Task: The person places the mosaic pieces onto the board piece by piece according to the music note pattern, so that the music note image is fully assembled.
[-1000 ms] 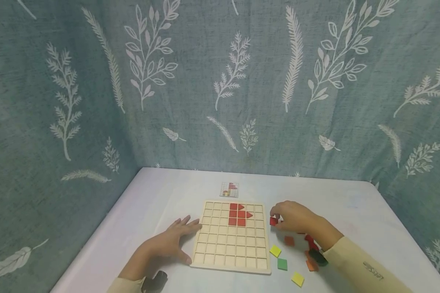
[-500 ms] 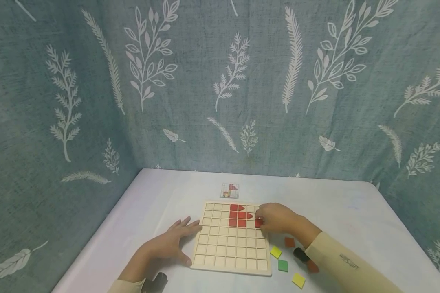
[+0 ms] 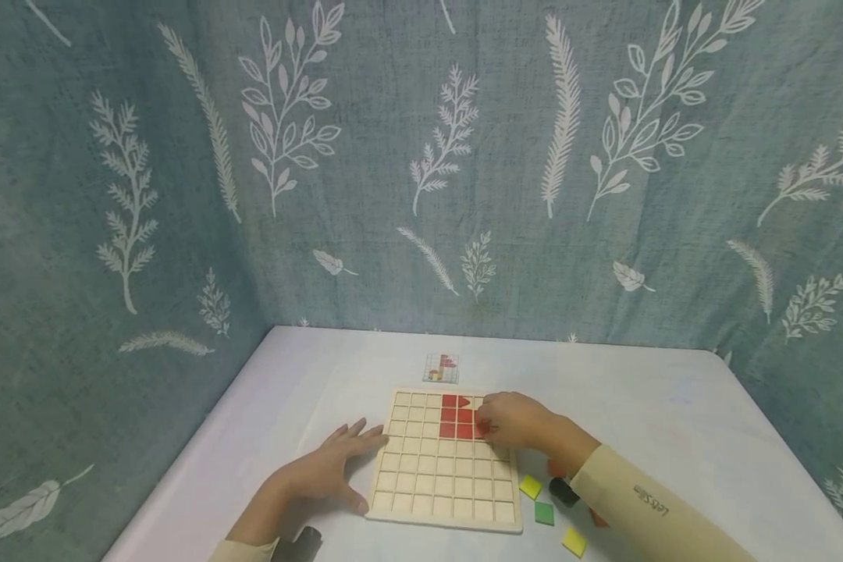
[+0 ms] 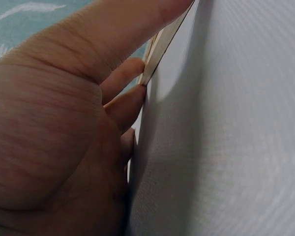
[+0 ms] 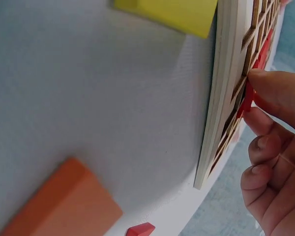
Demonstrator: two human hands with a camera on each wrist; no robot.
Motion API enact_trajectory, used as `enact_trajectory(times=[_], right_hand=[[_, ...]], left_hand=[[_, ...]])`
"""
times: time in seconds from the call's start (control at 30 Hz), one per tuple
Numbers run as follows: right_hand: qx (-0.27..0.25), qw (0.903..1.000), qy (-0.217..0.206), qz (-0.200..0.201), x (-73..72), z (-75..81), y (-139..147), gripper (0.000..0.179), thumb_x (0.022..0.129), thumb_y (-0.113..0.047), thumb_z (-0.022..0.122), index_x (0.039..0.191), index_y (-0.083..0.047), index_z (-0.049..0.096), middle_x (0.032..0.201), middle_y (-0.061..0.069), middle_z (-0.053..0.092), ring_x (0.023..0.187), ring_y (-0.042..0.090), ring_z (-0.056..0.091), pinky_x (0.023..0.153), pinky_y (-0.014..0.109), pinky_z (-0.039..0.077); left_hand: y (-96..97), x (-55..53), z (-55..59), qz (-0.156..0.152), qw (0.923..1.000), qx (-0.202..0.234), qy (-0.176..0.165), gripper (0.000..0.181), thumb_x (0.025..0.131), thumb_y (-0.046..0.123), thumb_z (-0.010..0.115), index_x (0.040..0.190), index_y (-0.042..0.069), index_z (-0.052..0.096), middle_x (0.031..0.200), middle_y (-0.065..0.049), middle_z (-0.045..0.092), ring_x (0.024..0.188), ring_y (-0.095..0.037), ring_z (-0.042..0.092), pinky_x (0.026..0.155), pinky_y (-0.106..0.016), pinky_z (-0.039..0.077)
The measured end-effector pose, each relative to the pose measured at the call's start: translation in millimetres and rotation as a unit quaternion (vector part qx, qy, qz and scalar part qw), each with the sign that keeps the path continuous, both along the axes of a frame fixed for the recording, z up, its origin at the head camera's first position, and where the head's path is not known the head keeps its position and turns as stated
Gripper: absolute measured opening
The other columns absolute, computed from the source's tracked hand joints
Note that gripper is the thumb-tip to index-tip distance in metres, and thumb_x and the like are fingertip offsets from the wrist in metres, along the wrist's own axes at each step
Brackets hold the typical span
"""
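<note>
A pale wooden board point(image 3: 428, 485) with a grid of square cells lies on the white table. Red square tiles point(image 3: 449, 415) and a red triangle point(image 3: 463, 402) fill some cells near its far side. My right hand point(image 3: 518, 421) is over the upper right of the board, pinching a red tile point(image 5: 249, 96) between thumb and index finger at the grid. My fingers partly cover that tile in the head view. At the board's left edge rests my left hand point(image 3: 326, 467), fingers spread, thumb near the lower left corner; its fingertips touch the rim in the left wrist view.
Behind the board lies a small card point(image 3: 441, 368) printed with a coloured grid pattern. To the right are yellow tiles point(image 3: 530, 487), a green tile point(image 3: 544, 513) and an orange tile point(image 5: 64, 206), partly under my sleeve in the head view. Patterned cloth point(image 3: 506, 156) hangs behind the table.
My right hand has carried the red tile leftward, from beside the board to over the grid next to the other red tiles. My left hand has stayed at the board's left edge.
</note>
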State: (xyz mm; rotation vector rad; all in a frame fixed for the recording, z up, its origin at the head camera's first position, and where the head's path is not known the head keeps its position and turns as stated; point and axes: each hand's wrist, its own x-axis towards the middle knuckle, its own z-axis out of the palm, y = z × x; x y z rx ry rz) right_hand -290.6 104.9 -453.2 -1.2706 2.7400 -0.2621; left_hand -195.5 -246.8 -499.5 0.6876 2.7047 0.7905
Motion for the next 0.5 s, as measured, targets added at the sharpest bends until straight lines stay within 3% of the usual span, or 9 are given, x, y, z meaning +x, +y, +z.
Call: enact_trajectory(times=[0.5], right_hand=[[0.002, 0.9999, 0.015, -0.003, 7.5, -0.8, -2.0, 0.006, 0.084, -0.021, 0.075, 0.088, -0.018, 0.071, 0.081, -0.011, 0.059, 0.072, 0.006, 0.053, 0.068, 0.029, 0.051]], left_hand=[[2.9, 0.9, 3.1, 0.0, 1.0, 0.007, -0.002, 0.111, 0.054, 0.061, 0.082, 0.15, 0.021, 0.04, 0.158, -0.003, 0.027, 0.147, -0.033, 0.004, 0.116, -0.056, -0.001]])
